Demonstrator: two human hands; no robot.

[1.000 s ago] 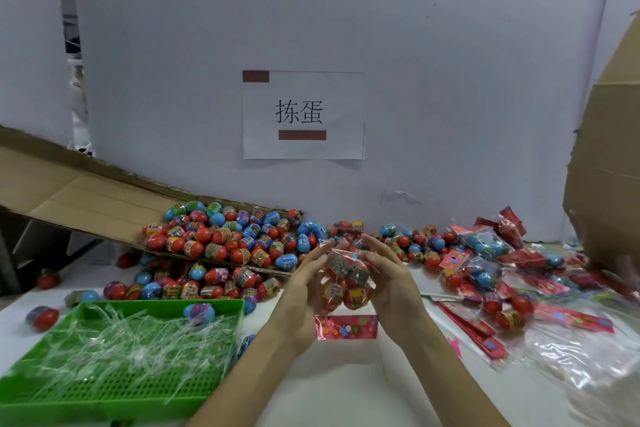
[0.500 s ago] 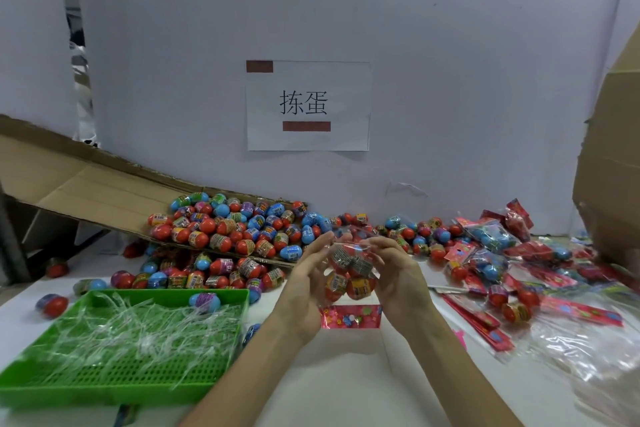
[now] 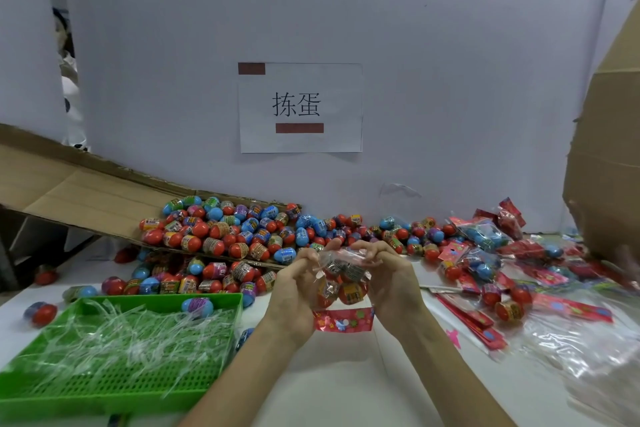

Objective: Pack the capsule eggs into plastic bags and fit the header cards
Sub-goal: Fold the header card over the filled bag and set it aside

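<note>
A clear plastic bag (image 3: 343, 276) holding several capsule eggs hangs between my two hands above the white table. My left hand (image 3: 298, 291) pinches its left upper edge, and a thin clear strip sticks out by the fingers. My right hand (image 3: 388, 279) grips the bag's top right, fingers curled over it. A red patterned header card (image 3: 343, 321) lies flat on the table just under the bag. A big heap of loose red and blue capsule eggs (image 3: 228, 236) spreads over a cardboard flap and the table behind my hands.
A green mesh tray (image 3: 117, 385) full of clear plastic strips, with one blue egg (image 3: 197, 307) on it, sits at the front left. Packed bags (image 3: 485, 236), red header cards (image 3: 474, 321) and empty clear bags (image 3: 585, 347) lie to the right. A cardboard box (image 3: 609, 149) rises at the far right.
My fingers have closed tighter on the top of the bag, bunching its mouth. The bag sits slightly lower toward the header card. The view has shifted a little.
</note>
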